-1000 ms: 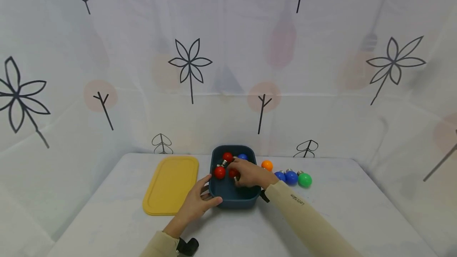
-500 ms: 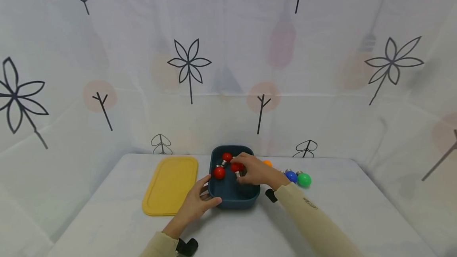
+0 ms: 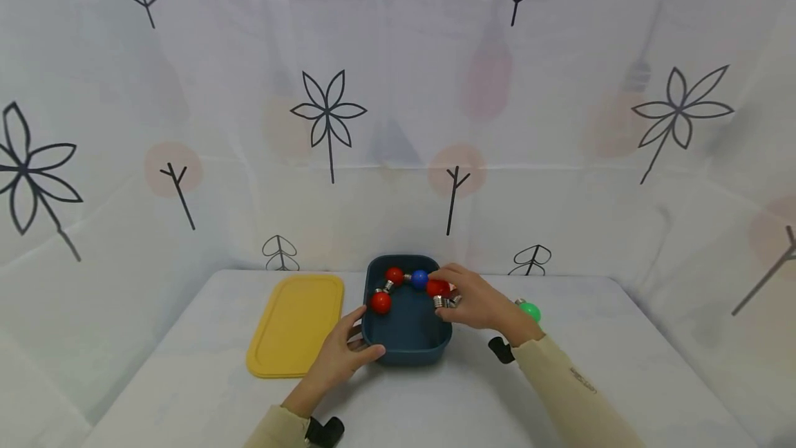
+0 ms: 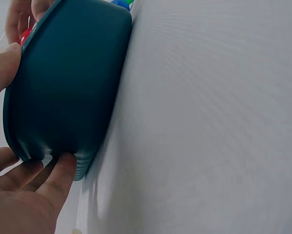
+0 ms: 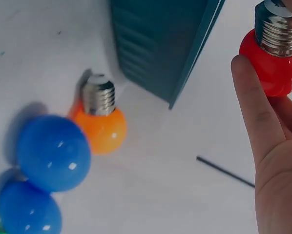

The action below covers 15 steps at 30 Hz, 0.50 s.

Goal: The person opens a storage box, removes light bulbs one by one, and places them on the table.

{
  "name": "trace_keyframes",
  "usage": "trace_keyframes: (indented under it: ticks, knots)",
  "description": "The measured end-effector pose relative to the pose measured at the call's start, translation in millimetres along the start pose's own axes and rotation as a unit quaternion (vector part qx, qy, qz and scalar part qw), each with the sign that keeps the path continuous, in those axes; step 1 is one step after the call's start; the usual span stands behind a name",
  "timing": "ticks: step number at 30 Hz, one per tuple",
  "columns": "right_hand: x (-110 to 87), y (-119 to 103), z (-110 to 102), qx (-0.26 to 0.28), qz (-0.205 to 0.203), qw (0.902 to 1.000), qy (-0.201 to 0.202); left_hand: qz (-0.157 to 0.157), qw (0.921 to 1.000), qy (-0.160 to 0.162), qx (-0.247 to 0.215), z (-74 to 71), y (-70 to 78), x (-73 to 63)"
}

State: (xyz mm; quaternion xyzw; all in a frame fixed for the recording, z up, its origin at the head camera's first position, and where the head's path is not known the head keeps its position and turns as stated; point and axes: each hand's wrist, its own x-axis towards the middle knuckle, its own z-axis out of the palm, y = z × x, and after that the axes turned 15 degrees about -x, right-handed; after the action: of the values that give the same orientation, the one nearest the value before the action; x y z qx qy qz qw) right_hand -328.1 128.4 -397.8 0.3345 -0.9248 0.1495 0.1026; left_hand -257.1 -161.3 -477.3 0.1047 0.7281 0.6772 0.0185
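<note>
A dark teal plastic box stands at the middle of the table. My left hand holds it by its near left corner, with the thumb at the front and the fingers against the left side. Over the box's right rim, my right hand pinches a red light bulb, also large in the right wrist view as a red bulb with a silver screw base. A second metal base shows beside it in the head view. Inside the box lie two red bulbs and a blue bulb.
A yellow lid lies flat left of the box. On the table to the right are an orange bulb, two blue bulbs and a green bulb. A patterned white cloth hangs behind the table.
My right hand has moved right with the red bulb, from inside the box to its right rim, uncovering the blue bulb inside. My left hand has stayed at the box.
</note>
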Motion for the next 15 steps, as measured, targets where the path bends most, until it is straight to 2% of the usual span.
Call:
trace_keyframes:
  ticks: [7,15]
  knots:
    - [-18.3,14,-1,0.013,0.0,0.9991,0.04,-0.001,1.0,0.001,0.0,-1.0,0.0,-0.3]
    - [-36.7,28,4,0.007,0.036,0.9986,0.038,-0.001,1.0,-0.002,0.002,-1.3,0.4,0.7]
